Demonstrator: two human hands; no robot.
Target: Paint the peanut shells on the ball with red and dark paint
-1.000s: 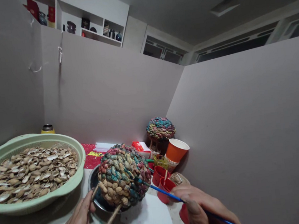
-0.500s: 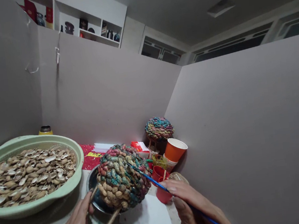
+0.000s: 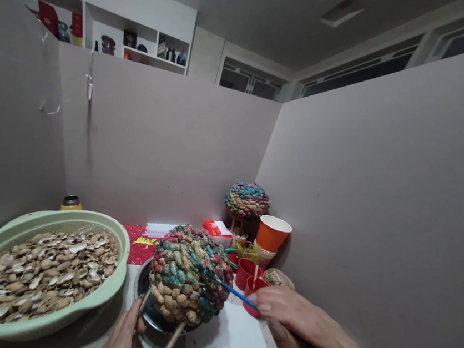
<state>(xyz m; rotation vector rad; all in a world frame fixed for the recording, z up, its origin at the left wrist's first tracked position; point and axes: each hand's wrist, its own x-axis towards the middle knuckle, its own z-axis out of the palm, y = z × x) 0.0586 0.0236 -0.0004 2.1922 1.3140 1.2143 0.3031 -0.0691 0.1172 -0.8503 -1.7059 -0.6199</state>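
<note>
While your left hand [image 3: 123,343] is partly closed, thumb apart from fingers, on two slim sticks [image 3: 170,346] jutting from the shell-covered dome [image 3: 188,274], your right hand [image 3: 303,322] pinches a blue brush [image 3: 240,296] between thumb and fingers. Brush tip meets the dome's right side. Dome: rounded, knobbly surface of closely packed peanut-like shells; teal, dark green and dull red patches, lower left plain tan. It sits tilted over a shiny, dark-looking basin [image 3: 150,317], centrally on the desk [image 3: 117,307], and hides most of that basin.

Toward the desk's left edge: pale green, perforated colander [image 3: 120,240], holding loose brown shell pieces [image 3: 49,264], some showing white insides. White paper [image 3: 233,336] lies flat, right of the basin. Two red cups [image 3: 245,270] stand beyond your right hand, which partly covers the nearer one; a twine ball [image 3: 279,277] lies just beside them. Near the desk's far right corner: a second multicoloured dome [image 3: 247,199], raised on supports, behind a tilted orange cup [image 3: 272,233].
</note>
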